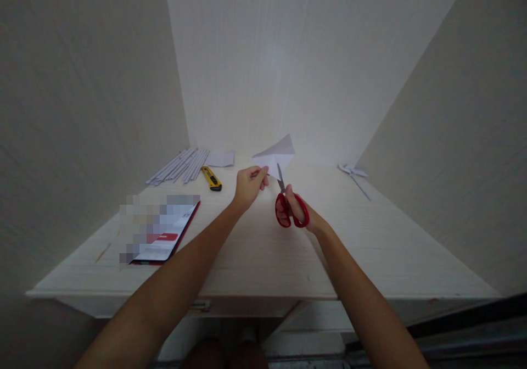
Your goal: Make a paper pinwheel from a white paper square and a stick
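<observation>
My left hand (250, 185) pinches the lower left part of a folded white sheet of paper (276, 157), which is held up above the table. The paper has creases and spreads into two pointed flaps. In my right hand (297, 204) is a pair of red-handled scissors (282, 185), with fingers through the loops. The scissor blades point up and away from me, parted a little, at the paper's lower right edge. I cannot tell whether they are cutting into it.
On the white table (255, 248), rolled paper sticks (181, 166) lie at the back left beside a piece of paper (221, 159) and a yellow utility knife (211, 178). A tablet (168, 234) lies front left. A paper pinwheel (352, 171) on a stick lies right. Walls enclose three sides.
</observation>
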Motion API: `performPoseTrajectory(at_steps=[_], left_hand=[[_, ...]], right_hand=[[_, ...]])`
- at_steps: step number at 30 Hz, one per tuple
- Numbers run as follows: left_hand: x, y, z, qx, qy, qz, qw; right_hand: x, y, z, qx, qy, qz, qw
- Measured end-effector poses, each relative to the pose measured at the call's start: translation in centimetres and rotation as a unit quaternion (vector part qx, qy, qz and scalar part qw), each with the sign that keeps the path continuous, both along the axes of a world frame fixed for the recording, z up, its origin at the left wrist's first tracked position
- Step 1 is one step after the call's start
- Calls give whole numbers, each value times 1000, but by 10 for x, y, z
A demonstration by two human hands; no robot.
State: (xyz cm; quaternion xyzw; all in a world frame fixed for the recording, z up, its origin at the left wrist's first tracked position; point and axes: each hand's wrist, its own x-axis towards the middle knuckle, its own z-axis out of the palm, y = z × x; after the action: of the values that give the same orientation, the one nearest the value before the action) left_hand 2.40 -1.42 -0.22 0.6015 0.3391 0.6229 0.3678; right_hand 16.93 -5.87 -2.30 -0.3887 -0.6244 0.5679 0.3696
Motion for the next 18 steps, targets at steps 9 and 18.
performPoseTrajectory(at_steps=[9,18], left_hand=[[1,1,-2,0,-4,-5,1000],[1,1,-1,5,1,-5,1000]], right_hand=[[-1,-2,2,-3,2,-10,1000],[-1,0,0,-12,-1,-19,1000]])
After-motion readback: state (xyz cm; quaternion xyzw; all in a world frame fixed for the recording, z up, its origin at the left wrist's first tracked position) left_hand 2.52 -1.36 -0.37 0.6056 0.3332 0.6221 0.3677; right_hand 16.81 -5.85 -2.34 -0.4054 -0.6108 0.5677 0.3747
